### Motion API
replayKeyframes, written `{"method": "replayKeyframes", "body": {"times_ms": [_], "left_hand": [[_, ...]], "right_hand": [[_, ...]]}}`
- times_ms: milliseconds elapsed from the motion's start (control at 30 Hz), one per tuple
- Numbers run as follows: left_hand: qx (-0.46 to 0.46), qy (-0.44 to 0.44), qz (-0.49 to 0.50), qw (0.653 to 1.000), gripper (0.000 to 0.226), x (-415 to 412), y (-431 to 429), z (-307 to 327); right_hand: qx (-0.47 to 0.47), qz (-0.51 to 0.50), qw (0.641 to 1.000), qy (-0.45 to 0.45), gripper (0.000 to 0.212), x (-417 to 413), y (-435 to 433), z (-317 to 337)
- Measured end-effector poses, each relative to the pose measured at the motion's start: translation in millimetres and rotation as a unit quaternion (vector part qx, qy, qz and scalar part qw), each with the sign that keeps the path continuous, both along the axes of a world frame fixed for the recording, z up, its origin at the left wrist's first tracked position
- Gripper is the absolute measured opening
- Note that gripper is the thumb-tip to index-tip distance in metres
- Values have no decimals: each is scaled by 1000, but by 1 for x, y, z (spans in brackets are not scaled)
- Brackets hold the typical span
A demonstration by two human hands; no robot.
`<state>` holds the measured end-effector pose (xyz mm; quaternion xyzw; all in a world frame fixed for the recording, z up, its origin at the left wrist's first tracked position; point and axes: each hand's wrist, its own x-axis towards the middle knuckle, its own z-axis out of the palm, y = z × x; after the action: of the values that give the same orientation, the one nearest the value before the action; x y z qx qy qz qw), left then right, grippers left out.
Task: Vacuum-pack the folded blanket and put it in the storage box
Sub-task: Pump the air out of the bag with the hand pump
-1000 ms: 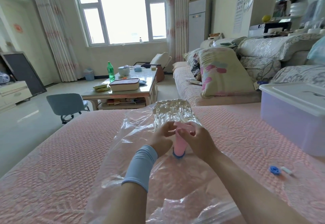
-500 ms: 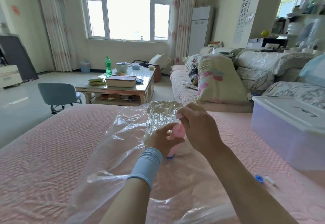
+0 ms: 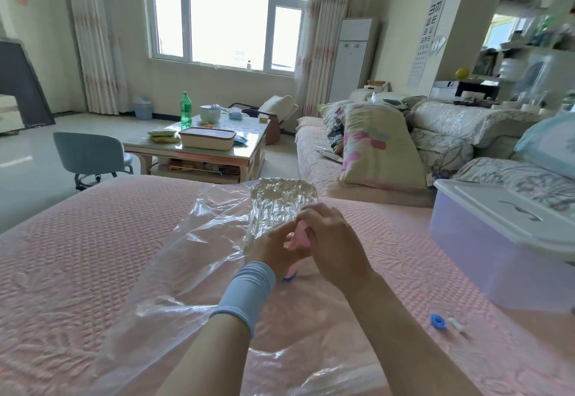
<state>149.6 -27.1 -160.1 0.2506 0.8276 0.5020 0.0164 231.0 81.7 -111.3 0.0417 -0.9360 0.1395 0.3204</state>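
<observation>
Clasped round the pink pump (image 3: 300,235), left grip (image 3: 273,251) and right grip (image 3: 334,246) risk tilting it off the valve (image 3: 288,278) of the vacuum bag (image 3: 202,255), letting air back in.

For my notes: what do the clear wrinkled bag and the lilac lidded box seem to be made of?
The clear wrinkled bag looks like thin glossy plastic film: see-through, creased, shiny. The lilac lidded box seems to be rigid translucent plastic: smooth walls, opaque white lid.
</observation>
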Motion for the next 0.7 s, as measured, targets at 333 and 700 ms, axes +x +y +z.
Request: {"method": "replayKeyframes", "body": {"times_ms": [333, 700], "left_hand": [[10, -9, -7, 1000, 51, -5, -1, -5], [29, -14, 0, 999, 50, -8, -3, -7]], "right_hand": [[-22, 40, 970, 240, 25, 6, -3, 38], [-6, 49, 985, 168, 19, 11, -4, 46]]}}
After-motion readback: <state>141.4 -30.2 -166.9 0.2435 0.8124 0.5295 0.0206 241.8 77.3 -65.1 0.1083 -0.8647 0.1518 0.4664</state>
